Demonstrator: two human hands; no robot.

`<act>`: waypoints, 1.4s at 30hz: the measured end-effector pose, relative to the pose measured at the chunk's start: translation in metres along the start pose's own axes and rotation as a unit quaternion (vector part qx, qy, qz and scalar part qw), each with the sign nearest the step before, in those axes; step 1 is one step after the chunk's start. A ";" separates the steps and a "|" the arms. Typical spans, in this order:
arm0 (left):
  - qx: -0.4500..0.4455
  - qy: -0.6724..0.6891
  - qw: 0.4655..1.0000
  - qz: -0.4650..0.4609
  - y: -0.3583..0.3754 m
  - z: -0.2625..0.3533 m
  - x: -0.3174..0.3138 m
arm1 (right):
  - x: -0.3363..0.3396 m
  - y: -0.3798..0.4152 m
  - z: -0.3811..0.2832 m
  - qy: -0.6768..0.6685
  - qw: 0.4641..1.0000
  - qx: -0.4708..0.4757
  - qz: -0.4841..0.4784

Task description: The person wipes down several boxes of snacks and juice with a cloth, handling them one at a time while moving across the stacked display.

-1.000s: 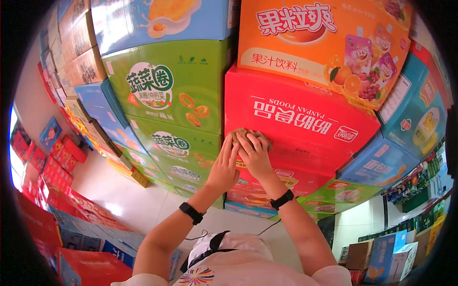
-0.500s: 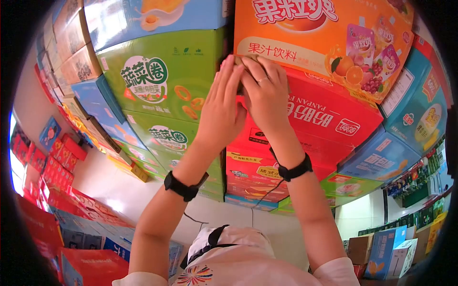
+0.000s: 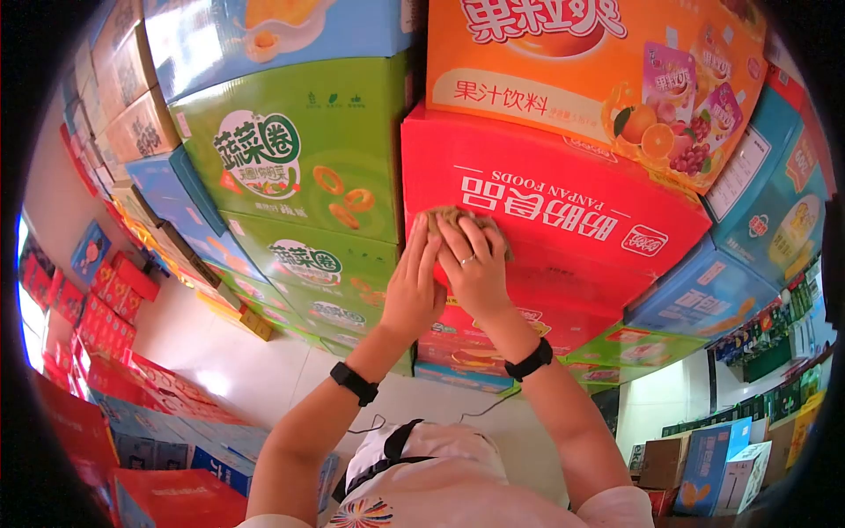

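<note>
The orange carton sat atop the red carton, the green carton just left of the red, and on the red's front your left hand and right hand lay nearly flat, fingers outstretched, over a brown cloth.

Brown cloth mostly hidden under the hands, orange carton cut off at the top edge
</note>
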State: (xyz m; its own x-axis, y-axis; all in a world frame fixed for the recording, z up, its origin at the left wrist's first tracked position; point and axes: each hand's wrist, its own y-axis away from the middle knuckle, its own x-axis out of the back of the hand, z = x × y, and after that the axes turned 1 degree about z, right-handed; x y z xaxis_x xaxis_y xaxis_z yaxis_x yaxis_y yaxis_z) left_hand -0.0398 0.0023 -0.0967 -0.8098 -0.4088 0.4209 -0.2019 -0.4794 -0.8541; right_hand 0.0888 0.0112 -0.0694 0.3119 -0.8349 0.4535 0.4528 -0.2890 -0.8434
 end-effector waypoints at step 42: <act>-0.155 -0.061 0.985 0.054 -0.097 0.071 -0.045 | 0.094 -0.046 0.084 0.134 0.986 -0.064 0.080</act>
State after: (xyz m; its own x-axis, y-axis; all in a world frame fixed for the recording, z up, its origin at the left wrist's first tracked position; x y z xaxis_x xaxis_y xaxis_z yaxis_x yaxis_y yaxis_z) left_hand 0.0555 0.0126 -0.0109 -0.7669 -0.5446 0.3394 -0.2914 -0.1756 -0.9403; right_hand 0.1673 -0.0144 0.0365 0.1317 -0.9630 0.2351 0.3011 -0.1871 -0.9351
